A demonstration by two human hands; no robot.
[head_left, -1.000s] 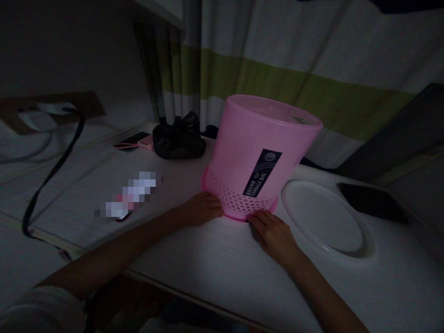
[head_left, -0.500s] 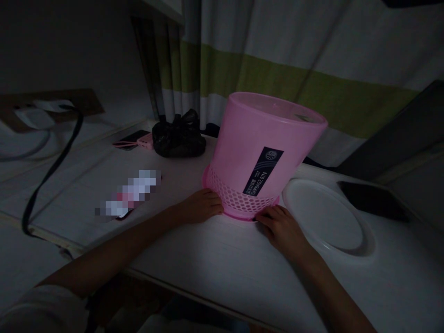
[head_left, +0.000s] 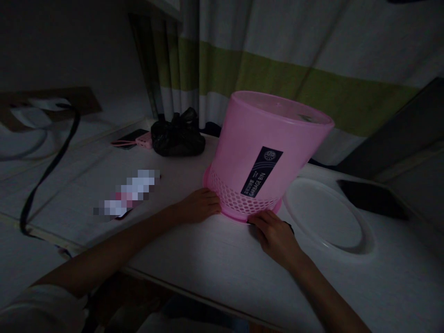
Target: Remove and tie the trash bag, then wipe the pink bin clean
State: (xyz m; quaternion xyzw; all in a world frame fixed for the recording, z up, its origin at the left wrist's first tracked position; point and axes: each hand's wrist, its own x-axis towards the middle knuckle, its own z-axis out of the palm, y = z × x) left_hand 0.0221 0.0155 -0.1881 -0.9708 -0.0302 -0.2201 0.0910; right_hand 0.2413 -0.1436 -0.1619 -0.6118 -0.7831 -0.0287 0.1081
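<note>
A pink garbage bin [head_left: 270, 134] stands tilted on the white table, its wider end up and a dark label on its side. Small holes run around its lower part, above a deeper pink ring [head_left: 236, 217] at the base. My left hand [head_left: 203, 205] is closed against the left front of this ring, fingers pressed together. My right hand [head_left: 274, 233] pinches the ring at the front right. A black bit [head_left: 290, 227] shows behind the right hand, and another dark bit lies by its fingertips; what they belong to is hidden.
Right of the bin lies a round white lid or tray [head_left: 326, 215], with a dark flat object [head_left: 373, 199] beyond. A knotted black plastic bag [head_left: 178, 134], a pink strapped object [head_left: 144, 138] and a blurred-out phone-like object [head_left: 128, 194] are on the left. A black cable [head_left: 48, 171] hangs from a socket.
My right hand has slid slightly left along the ring, and a black bit now shows behind it. The bin's upper end has shifted a little right. My left hand stays in place.
</note>
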